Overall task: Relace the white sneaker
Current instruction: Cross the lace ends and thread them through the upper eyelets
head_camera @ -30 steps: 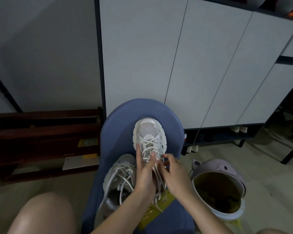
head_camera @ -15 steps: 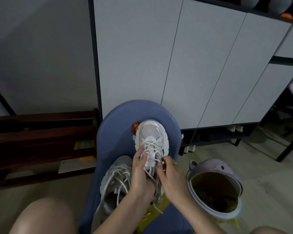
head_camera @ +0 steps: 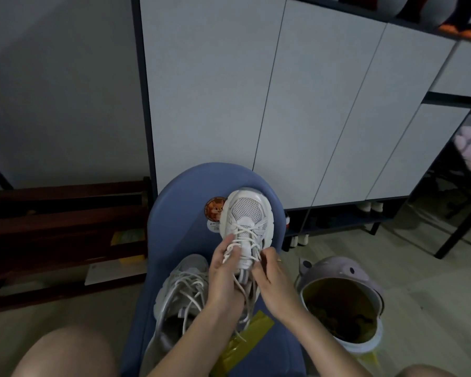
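From the head view, the white sneaker [head_camera: 246, 227] stood toe-away on the blue chair [head_camera: 180, 213], the left hand [head_camera: 223, 270] gripping its side and the right hand [head_camera: 269, 276] apparently pinching the lace [head_camera: 242, 242]; pulling each crossing snug and even would serve best.

The heel of the white sneaker [head_camera: 246, 221] is hidden behind the left hand [head_camera: 223, 270] and the right hand [head_camera: 269, 278]. The fingertips of the right hand are hidden at the laces [head_camera: 244, 240], so its grip cannot be told. The second sneaker [head_camera: 180, 289] is partly covered by the left forearm. At the lower left the knee [head_camera: 63, 352] is cut off. The sticker [head_camera: 215, 210] text is too small to read.
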